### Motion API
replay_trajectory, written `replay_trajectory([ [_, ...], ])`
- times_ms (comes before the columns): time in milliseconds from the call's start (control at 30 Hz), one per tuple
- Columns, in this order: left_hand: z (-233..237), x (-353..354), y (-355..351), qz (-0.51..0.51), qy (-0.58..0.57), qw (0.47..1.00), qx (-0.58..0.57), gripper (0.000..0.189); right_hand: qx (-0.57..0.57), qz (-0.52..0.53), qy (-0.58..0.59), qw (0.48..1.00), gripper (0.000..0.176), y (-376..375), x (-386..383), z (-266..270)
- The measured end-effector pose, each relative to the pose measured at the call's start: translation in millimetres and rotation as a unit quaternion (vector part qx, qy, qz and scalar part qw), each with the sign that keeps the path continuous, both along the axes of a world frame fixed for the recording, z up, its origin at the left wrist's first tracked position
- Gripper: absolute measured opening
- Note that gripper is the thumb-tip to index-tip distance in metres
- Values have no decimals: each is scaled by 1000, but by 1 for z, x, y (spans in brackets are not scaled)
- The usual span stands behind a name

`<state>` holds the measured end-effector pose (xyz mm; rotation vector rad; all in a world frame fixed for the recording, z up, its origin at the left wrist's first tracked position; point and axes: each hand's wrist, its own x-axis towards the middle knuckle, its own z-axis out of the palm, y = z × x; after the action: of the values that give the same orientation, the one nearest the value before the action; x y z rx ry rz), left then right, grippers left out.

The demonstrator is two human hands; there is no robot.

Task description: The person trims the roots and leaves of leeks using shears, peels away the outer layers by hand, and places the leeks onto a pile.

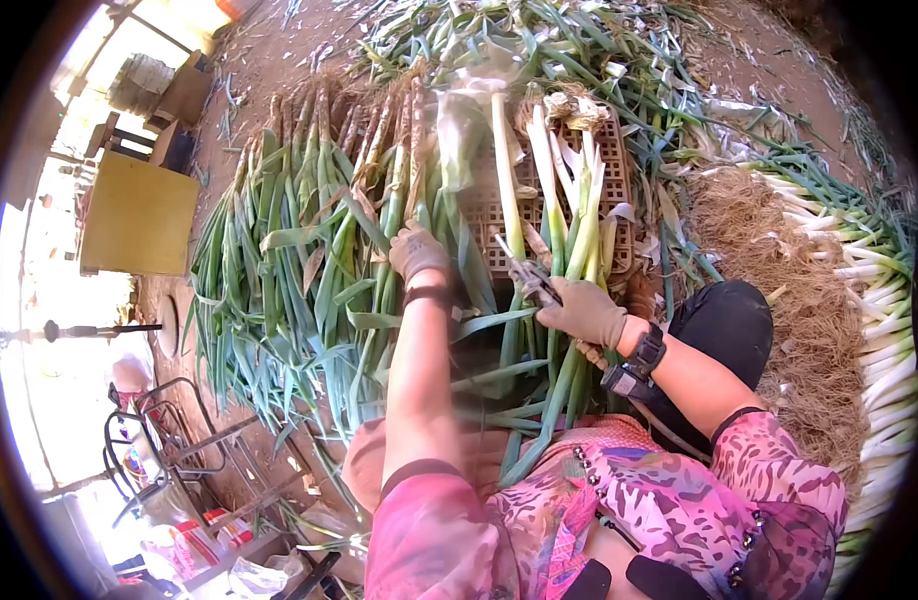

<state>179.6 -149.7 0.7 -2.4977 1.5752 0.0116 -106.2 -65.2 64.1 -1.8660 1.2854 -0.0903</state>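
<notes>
A few leeks (554,215) lie lengthwise on the crate (611,170), with roots at its far end and leaves running off its near edge onto the lap. The right hand (584,312), gloved, is clamped on a dark blade tool (527,278) at the crate's near edge, tip pointing across the stalks. The left hand (419,252), gloved, has its fingers curled down on a stalk just left of the crate; can't tell if it actually grips.

Risks, my read:
- The blade tip sits near the left wrist, so a slip off a stalk could carry it that way.
- The overhanging leeks could slide off the crate.
- The uncleaned pile (309,250) left of the crate leans on it and could mix in.
- The white stalks (879,300) lie well right of the crate, low risk.
</notes>
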Motion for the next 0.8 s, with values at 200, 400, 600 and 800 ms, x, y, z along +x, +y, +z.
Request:
replay_trajectory([
  [200,70,9,14,11,347,937,-18,35,-21,-100,-44,994,49,-7,-32,5],
  [400,-18,2,54,96,652,749,-66,25,38,37,-100,994,52,24,-11,30],
  [600,-58,-19,55,124,592,792,-88,47,15,-87,-80,993,46,22,-17,19],
  [800,-16,-45,51,40,528,847,-56,58,27,-60,-125,990,44,22,-19,43],
])
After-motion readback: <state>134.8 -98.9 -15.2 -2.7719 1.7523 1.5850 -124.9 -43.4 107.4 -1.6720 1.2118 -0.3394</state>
